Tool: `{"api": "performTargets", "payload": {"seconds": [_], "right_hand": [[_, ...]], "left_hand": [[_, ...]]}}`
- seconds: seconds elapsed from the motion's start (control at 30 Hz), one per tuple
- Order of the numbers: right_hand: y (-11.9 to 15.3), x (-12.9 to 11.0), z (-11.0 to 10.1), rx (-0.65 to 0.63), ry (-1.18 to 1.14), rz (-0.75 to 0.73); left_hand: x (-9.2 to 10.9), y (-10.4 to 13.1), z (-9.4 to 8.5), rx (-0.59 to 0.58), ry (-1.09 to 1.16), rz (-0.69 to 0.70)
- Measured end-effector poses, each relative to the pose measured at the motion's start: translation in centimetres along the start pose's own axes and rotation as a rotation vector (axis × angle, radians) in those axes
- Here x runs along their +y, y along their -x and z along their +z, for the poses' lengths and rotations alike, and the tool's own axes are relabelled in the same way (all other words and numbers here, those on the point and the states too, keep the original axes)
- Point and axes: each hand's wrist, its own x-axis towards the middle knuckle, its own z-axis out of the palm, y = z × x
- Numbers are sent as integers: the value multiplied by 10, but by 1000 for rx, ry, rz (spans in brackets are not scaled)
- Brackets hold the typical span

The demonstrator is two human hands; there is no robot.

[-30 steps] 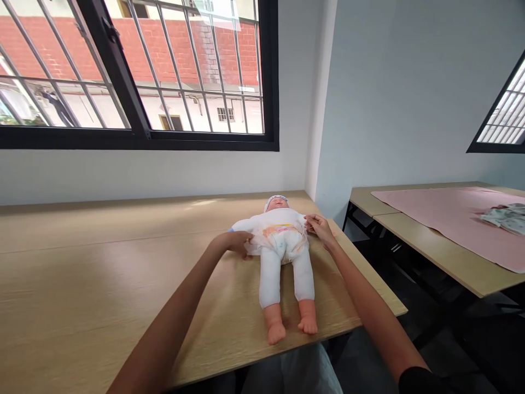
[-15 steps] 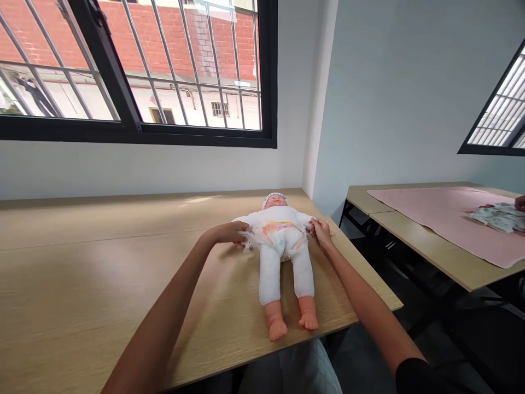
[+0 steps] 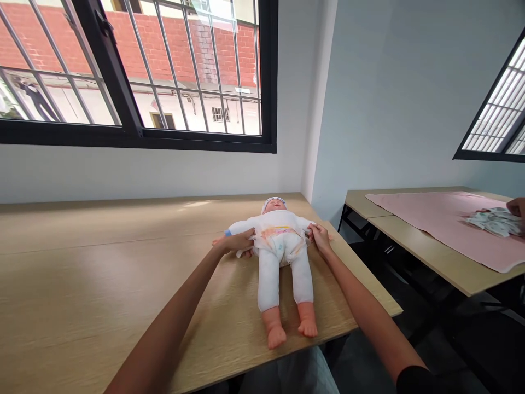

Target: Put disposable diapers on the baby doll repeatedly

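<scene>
A baby doll (image 3: pixel 268 278) with a white cloth body lies on its back on the wooden table (image 3: pixel 123 284), feet toward me. Around its hips is a white diaper (image 3: pixel 283 246) with an orange and yellow print at the waist. At the diaper's left side, my left hand (image 3: pixel 241 241) has its fingers closed on the edge. My right hand (image 3: pixel 319 235) pinches the diaper at the other side, near the doll's arm. The fingertips of both hands are partly hidden by the diaper.
Right of a gap stands another table (image 3: pixel 455 273) with a pink mat (image 3: pixel 426 219) and a crumpled patterned cloth (image 3: pixel 494 220). Another person's hand (image 3: pixel 517 207) touches that cloth. A barred window (image 3: pixel 197 137) is set in the wall behind my table.
My left hand has moved inward to the doll's waist, and the doll's arm beside it now shows. My right hand stays at its side. The view has tilted slightly up.
</scene>
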Motion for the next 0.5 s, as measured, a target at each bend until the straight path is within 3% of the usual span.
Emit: {"api": "performTargets", "payload": {"seconds": [0.17, 0.5], "right_hand": [[-1, 2, -1, 2, 15, 9], [-1, 5, 0, 6, 31, -2]], "left_hand": [[5, 5, -4, -58, 83, -174], [8, 34, -34, -55, -42, -134]]}}
